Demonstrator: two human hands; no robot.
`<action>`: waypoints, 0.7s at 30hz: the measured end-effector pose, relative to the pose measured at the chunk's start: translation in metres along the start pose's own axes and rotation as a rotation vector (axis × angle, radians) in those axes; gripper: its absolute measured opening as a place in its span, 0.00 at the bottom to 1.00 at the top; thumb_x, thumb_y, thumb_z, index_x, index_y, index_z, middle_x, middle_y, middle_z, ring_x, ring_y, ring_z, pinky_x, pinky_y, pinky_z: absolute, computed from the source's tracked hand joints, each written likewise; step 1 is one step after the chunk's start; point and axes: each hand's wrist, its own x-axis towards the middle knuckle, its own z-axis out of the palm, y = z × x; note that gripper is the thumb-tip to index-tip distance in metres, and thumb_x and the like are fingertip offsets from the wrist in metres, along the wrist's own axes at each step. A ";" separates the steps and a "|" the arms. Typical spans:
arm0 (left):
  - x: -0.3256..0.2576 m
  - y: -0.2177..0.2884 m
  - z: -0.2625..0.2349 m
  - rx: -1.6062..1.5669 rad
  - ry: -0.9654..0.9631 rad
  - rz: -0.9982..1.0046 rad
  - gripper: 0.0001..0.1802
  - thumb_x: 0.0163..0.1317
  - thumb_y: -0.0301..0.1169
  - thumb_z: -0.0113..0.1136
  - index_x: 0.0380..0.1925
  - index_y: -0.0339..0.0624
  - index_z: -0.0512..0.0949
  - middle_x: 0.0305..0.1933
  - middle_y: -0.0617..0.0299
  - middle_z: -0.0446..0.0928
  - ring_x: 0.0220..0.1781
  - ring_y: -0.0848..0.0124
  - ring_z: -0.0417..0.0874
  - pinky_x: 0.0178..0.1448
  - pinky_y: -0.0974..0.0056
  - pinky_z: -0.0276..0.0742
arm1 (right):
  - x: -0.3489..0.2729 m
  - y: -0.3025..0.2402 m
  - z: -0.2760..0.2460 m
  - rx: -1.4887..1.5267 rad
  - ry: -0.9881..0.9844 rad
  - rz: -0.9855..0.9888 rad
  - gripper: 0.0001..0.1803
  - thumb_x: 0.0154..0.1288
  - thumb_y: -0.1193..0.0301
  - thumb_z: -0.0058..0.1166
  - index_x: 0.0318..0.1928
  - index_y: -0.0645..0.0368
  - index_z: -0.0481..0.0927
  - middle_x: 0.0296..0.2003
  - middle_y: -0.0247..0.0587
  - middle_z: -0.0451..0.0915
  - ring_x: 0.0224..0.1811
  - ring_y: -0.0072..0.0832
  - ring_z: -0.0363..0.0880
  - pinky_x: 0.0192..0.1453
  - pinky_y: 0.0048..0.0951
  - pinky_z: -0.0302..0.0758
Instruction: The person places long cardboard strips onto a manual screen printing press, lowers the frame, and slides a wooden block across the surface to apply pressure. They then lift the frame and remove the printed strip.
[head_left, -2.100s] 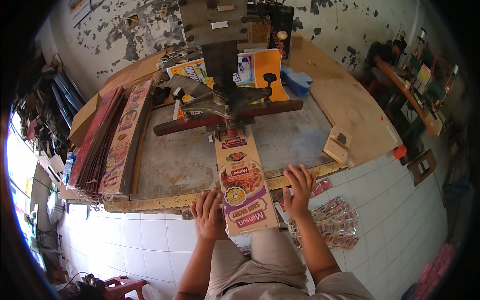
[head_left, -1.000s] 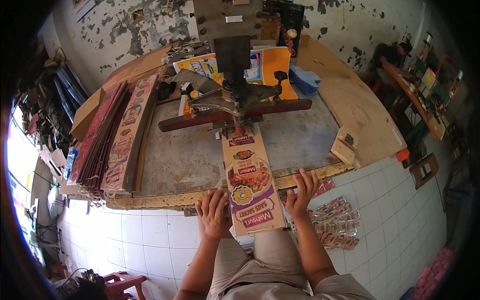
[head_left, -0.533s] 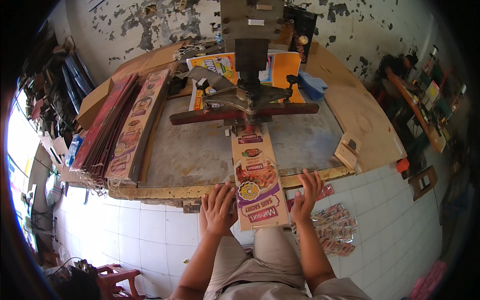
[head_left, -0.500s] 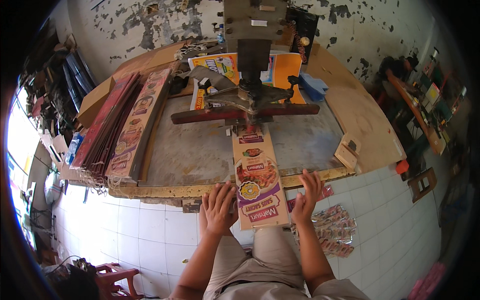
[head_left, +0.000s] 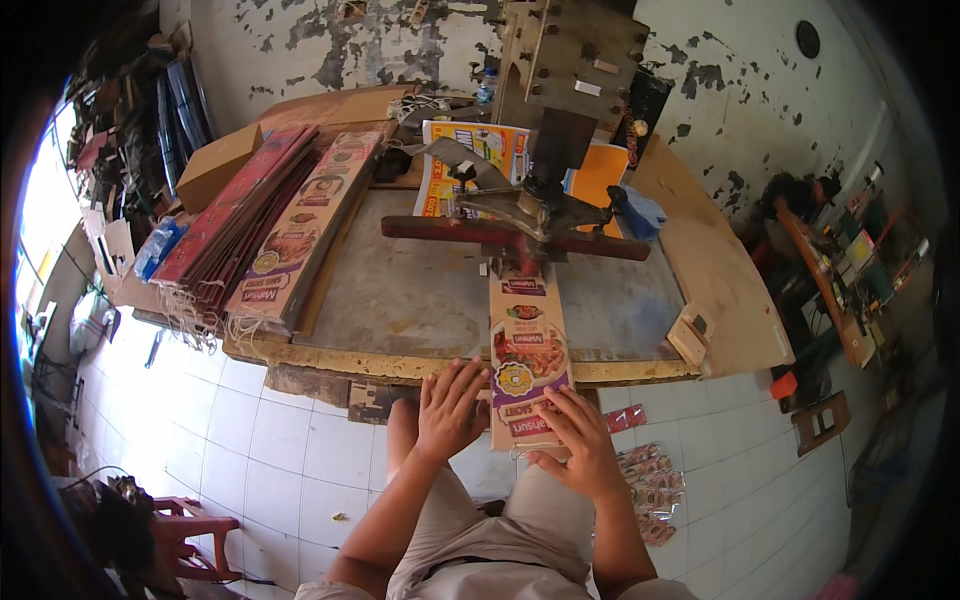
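A long printed cardboard strip [head_left: 528,350] lies under the press head [head_left: 530,215] and juts out past the table's near edge, over my lap. My left hand [head_left: 452,412] is at the strip's left side, its fingers stretched forward and slightly apart, holding nothing; whether it touches the edge is hard to tell. My right hand [head_left: 582,440] rests its outstretched fingers on the strip's near right part. Its thumb is apart from the fingers, by the near end. The press's dark red bar [head_left: 440,230] crosses above the strip's far end and hides it.
To the left lie a stack of folded red cardboard pieces [head_left: 235,215] and a stack of printed strips [head_left: 305,225]. A small wooden block [head_left: 688,335] sits at the table's right. Printed sachets [head_left: 652,480] lie on the floor. A person [head_left: 800,190] sits far right.
My right hand has moved left from beside the strip onto its near right part. My left hand stays by the left side. The whole view has shifted and tilted.
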 end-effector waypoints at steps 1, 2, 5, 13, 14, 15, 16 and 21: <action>0.000 -0.001 -0.002 0.000 0.000 0.006 0.37 0.66 0.38 0.69 0.77 0.57 0.80 0.85 0.69 0.75 0.88 0.65 0.70 0.90 0.47 0.54 | 0.000 -0.002 0.000 0.009 -0.001 0.001 0.40 0.68 0.48 0.78 0.73 0.59 0.84 0.78 0.48 0.78 0.82 0.54 0.74 0.85 0.58 0.70; 0.000 -0.001 -0.002 -0.004 -0.009 0.004 0.37 0.66 0.38 0.69 0.78 0.57 0.80 0.86 0.69 0.75 0.89 0.65 0.70 0.90 0.47 0.54 | 0.001 -0.005 0.000 0.017 -0.002 0.002 0.40 0.69 0.48 0.77 0.73 0.59 0.84 0.78 0.49 0.77 0.83 0.54 0.73 0.85 0.58 0.70; 0.000 -0.001 -0.003 -0.015 -0.026 0.003 0.38 0.65 0.38 0.69 0.78 0.57 0.79 0.86 0.68 0.75 0.89 0.65 0.69 0.91 0.47 0.54 | -0.001 -0.005 0.002 0.053 -0.010 0.014 0.41 0.69 0.49 0.77 0.75 0.59 0.82 0.79 0.50 0.76 0.84 0.55 0.71 0.86 0.57 0.70; -0.001 0.000 -0.003 -0.042 -0.019 0.004 0.39 0.63 0.38 0.70 0.77 0.56 0.79 0.86 0.68 0.74 0.89 0.65 0.70 0.92 0.47 0.50 | 0.007 0.005 0.003 -0.006 -0.039 -0.009 0.42 0.69 0.52 0.78 0.77 0.60 0.81 0.81 0.52 0.74 0.86 0.56 0.68 0.87 0.59 0.68; 0.000 0.001 -0.002 -0.031 -0.007 0.004 0.39 0.62 0.38 0.70 0.77 0.56 0.80 0.86 0.68 0.75 0.89 0.66 0.70 0.92 0.48 0.50 | 0.013 0.012 0.004 0.001 -0.044 -0.027 0.42 0.69 0.52 0.78 0.77 0.60 0.81 0.81 0.52 0.74 0.86 0.56 0.68 0.87 0.59 0.68; 0.001 0.001 -0.001 -0.022 0.004 0.004 0.39 0.62 0.38 0.71 0.77 0.56 0.80 0.86 0.69 0.75 0.88 0.66 0.71 0.92 0.48 0.50 | 0.020 0.018 0.006 0.009 -0.049 -0.043 0.42 0.69 0.53 0.78 0.77 0.60 0.81 0.82 0.53 0.73 0.86 0.56 0.68 0.87 0.59 0.67; 0.001 0.000 -0.003 -0.004 0.013 0.007 0.39 0.61 0.37 0.71 0.77 0.56 0.80 0.86 0.69 0.75 0.88 0.66 0.71 0.92 0.48 0.50 | 0.028 0.021 0.008 0.065 -0.038 -0.069 0.43 0.68 0.52 0.78 0.77 0.61 0.81 0.82 0.54 0.73 0.86 0.55 0.68 0.88 0.60 0.65; 0.009 -0.001 -0.021 -0.118 -0.011 -0.043 0.40 0.61 0.34 0.71 0.77 0.52 0.78 0.82 0.64 0.79 0.82 0.63 0.78 0.86 0.47 0.61 | 0.038 0.030 0.008 0.142 -0.077 -0.094 0.44 0.67 0.52 0.79 0.76 0.61 0.82 0.83 0.54 0.72 0.87 0.55 0.67 0.88 0.61 0.65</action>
